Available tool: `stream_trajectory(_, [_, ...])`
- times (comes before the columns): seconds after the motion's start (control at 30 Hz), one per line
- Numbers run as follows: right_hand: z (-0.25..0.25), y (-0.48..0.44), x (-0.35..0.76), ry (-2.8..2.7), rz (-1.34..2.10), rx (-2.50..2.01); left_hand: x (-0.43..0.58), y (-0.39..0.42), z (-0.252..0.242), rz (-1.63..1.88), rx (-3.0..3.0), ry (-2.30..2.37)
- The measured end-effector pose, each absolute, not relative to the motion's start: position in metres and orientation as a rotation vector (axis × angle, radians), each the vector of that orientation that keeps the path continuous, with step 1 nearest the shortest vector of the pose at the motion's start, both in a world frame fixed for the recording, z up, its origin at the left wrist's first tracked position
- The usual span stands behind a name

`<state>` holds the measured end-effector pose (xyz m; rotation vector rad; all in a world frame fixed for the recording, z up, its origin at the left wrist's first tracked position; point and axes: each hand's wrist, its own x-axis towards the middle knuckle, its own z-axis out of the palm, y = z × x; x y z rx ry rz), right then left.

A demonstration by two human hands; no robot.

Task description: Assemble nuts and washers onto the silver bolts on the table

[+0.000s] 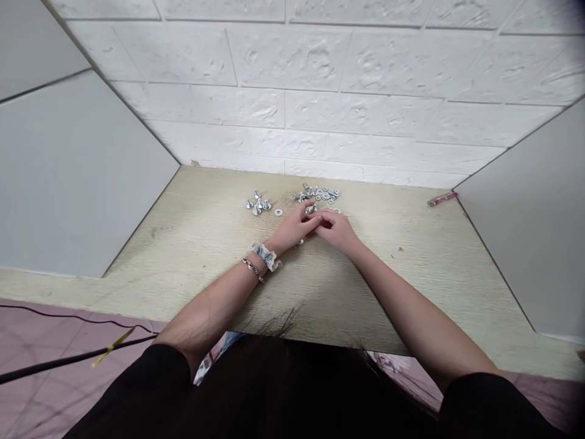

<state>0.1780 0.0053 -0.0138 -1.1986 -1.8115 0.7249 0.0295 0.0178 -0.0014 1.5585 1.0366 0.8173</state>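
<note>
My left hand [294, 229] and my right hand [337, 230] meet over the middle of the table, with fingertips pinched together. A silver bolt [311, 209] shows upright between the fingertips of both hands; its lower part is hidden. Just beyond lies a pile of loose bolts, nuts and washers [325, 194]. To the left stand several bolts fitted with washers [258, 204], heads down. A single flat washer [278, 212] lies between that group and my left hand. Another small metal piece [300, 242] is partly hidden under my left wrist.
The wooden table [192, 225] ends at a white brick-patterned wall [311, 110]. Grey panels stand at the left [82, 183] and right [530, 231]. A red-handled cutter [442, 199] lies by the right panel. A black cable [68, 360] runs at lower left.
</note>
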Motion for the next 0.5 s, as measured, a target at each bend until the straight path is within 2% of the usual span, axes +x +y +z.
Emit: stream_trajectory(0.5, [-0.012,0.004,0.178,-1.768,0.752,-1.319,0.03,0.013,0.008,0.82,1.553,1.066])
